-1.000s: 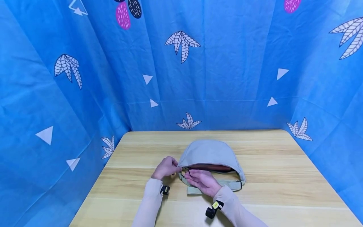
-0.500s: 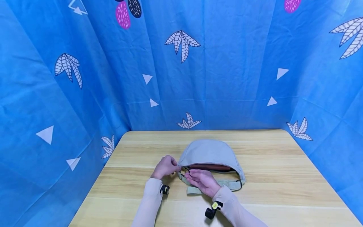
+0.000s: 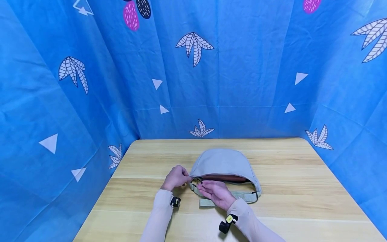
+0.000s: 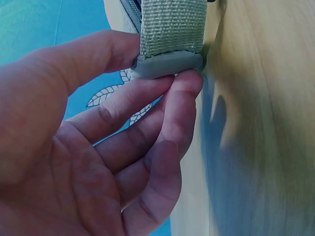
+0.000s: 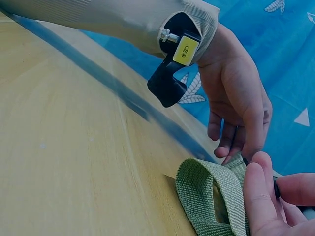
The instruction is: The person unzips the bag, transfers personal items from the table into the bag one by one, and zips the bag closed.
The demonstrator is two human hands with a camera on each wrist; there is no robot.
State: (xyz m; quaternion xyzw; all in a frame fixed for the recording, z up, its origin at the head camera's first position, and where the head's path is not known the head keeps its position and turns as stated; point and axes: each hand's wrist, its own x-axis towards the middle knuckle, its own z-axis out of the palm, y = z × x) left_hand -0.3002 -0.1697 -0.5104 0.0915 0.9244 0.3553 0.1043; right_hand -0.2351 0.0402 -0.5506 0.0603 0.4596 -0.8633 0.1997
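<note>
1. Item: grey waist bag, lay flat mid-table on wooden table, curved side away from person, zip side toward them
2. Zip opening: gaped along most of near edge, reddish-brown lining showed inside; right end hidden by bag edge. Judged: bag stood open, closing barely begun if at all; nearly full zip run left
3. Strap: green webbing, ran along bag's near side, loose end folded back on table; black buckle at rt end
4. L hand: at bag's left corner, fingers curled; wrist view showed thumb and fingertips pinching grey end tab where webbing joins. Grip: closed on tab, firm pinch, not whole-hand
5. R hand: palm up, just in front of zip opening, over strap. Fingertips near left end of zip; wrist view showed thumb and finger closed on small dark piece, prob zip pull, too small to confirm. Grip: light pinch, other fingers relaxed
6. Both hands close together at bag's left end, apart from each other
7. Surrounds: blue patterned cloth behind and both sides; black wrist cam on rt sleeve
</note>
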